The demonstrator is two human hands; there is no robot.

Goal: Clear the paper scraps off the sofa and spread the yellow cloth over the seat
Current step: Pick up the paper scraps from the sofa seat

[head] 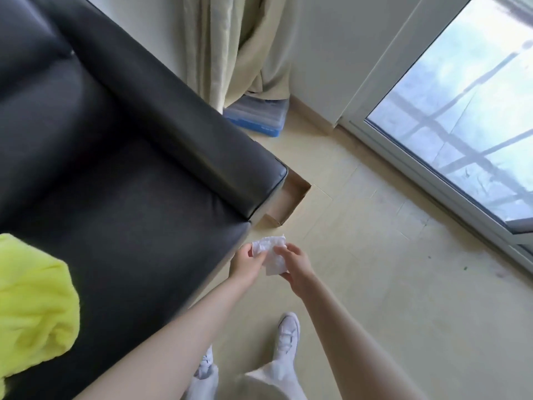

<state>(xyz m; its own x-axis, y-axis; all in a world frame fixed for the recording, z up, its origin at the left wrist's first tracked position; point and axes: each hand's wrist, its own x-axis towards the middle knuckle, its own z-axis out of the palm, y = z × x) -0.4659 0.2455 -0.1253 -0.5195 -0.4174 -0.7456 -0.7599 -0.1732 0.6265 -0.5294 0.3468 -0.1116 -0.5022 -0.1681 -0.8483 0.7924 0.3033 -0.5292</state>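
Head view: both hands, left hand (247, 262) and right hand (294, 267), pinch crumpled paper scraps (269, 252) beyond the sofa (129, 183) edge, probably for the cardboard box (291, 197); yellow cloth (31, 298) waits bunched on the seat.

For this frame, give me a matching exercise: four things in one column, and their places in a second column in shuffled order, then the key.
Things:
1. crumpled white paper
2. yellow cloth
3. cardboard box
4. blue plastic case

Places:
A. on the floor under the curtain
B. bunched on the sofa seat, at the left edge of the view
C. held between the left hand and right hand, over the floor
D. on the floor, partly hidden behind the end of the sofa's armrest

Pairs: 1-C, 2-B, 3-D, 4-A
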